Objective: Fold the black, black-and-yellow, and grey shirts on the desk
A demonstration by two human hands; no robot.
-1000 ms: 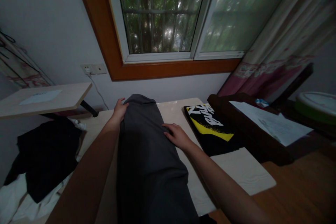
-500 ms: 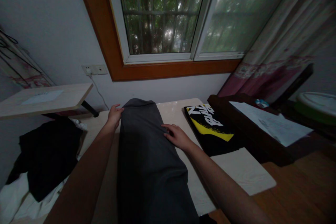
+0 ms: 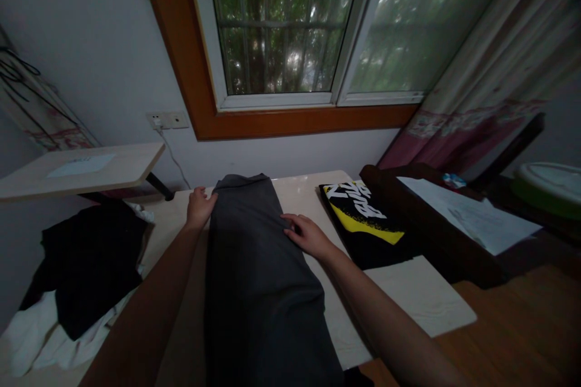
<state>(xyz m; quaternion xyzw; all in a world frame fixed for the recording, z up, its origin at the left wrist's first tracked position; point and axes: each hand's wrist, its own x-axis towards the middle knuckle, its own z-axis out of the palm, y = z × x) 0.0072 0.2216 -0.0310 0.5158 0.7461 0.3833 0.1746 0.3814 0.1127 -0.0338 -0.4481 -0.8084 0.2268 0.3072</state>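
A long dark grey garment [image 3: 254, 266] lies lengthwise down the pale table [image 3: 422, 296], its far end flat near the wall. My left hand [image 3: 200, 206] rests at the garment's far left edge, fingers on the fabric. Flat on the garment's right edge lies my right hand [image 3: 307, 234], fingers spread. Neither hand lifts the cloth.
A folded black, yellow and white printed garment [image 3: 365, 217] lies to the right on the table. Beyond it a dark wooden stand [image 3: 436, 230] holds white papers [image 3: 472, 217]. A heap of black and white clothes [image 3: 77, 272] sits at the left under a small shelf [image 3: 82, 167].
My left hand has drawn the garment's far end down from a raised fold, so it now lies flat. The right hand has stayed pressed on the right edge.
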